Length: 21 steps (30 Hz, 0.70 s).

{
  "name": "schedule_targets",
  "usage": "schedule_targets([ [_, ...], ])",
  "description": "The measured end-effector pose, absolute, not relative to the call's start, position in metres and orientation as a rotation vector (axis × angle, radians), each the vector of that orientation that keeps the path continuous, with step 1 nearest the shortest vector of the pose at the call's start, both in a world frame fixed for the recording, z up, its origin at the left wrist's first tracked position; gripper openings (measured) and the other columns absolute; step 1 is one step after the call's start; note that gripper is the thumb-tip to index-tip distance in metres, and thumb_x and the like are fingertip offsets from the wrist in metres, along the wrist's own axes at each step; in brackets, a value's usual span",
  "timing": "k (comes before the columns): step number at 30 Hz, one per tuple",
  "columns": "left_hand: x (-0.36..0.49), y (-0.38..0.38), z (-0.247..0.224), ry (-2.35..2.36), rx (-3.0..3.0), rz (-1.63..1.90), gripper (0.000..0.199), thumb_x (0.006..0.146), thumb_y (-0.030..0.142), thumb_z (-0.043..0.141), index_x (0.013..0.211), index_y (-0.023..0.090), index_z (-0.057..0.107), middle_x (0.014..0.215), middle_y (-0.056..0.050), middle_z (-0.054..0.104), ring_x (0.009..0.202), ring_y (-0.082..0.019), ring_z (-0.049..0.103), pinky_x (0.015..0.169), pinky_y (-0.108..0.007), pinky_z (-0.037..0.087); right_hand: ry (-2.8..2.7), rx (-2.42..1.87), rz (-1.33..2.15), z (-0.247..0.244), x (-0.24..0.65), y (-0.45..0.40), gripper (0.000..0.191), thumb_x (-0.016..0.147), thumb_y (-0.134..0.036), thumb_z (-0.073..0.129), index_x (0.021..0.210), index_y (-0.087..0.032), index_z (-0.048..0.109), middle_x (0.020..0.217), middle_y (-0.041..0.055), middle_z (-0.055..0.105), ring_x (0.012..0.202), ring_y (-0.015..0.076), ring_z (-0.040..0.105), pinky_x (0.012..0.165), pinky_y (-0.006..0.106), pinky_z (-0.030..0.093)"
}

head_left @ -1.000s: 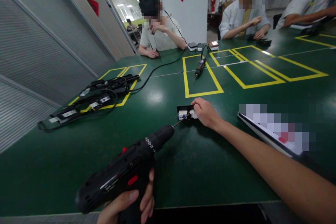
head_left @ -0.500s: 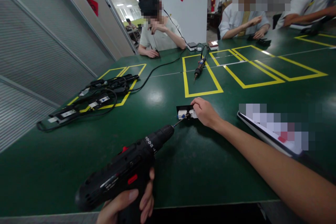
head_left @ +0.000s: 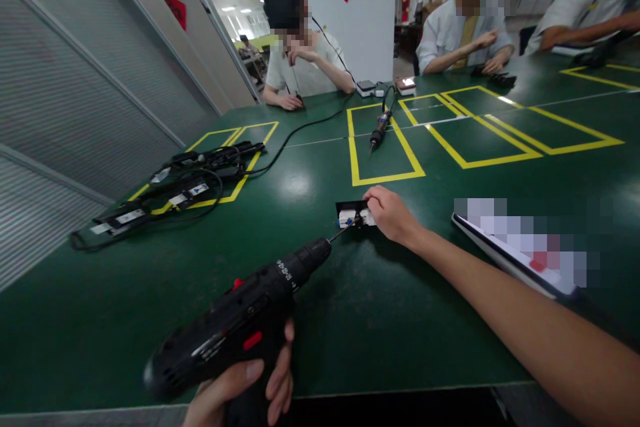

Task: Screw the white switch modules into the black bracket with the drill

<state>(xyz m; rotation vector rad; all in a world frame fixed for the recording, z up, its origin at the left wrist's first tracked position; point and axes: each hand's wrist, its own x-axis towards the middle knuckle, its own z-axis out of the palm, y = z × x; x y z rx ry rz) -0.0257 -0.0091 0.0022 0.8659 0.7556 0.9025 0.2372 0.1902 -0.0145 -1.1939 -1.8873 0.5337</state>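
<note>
Two hands are on my feed: left hand curled closed round the black drill, right hand pinching the small black-and-white part on the green table, at the drill bit.

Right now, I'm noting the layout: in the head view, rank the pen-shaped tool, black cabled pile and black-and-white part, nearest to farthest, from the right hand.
1. Black-and-white part: gripped by the right hand.
2. Pen-shaped tool: ahead, beyond the hand.
3. Black cabled pile: off to the left.
</note>
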Motion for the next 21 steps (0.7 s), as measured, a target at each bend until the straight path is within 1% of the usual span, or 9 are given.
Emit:
schedule_targets([
  [21,-0.0258,-0.0081,0.0022,0.76,0.854,0.89,0.034,0.08,0.033,0.046,0.107,0.013,0.047,0.062,-0.002,0.051,0.047,-0.017,0.055,0.052,-0.036,0.044,-1.892,-1.179,0.537,-0.0126,0.2377,0.1887,0.023,0.085,-0.016,0.034,0.077,-0.017,0.055,0.082,0.0062,0.057,0.078,0.0165,0.051,0.072,0.028,0.038],
])
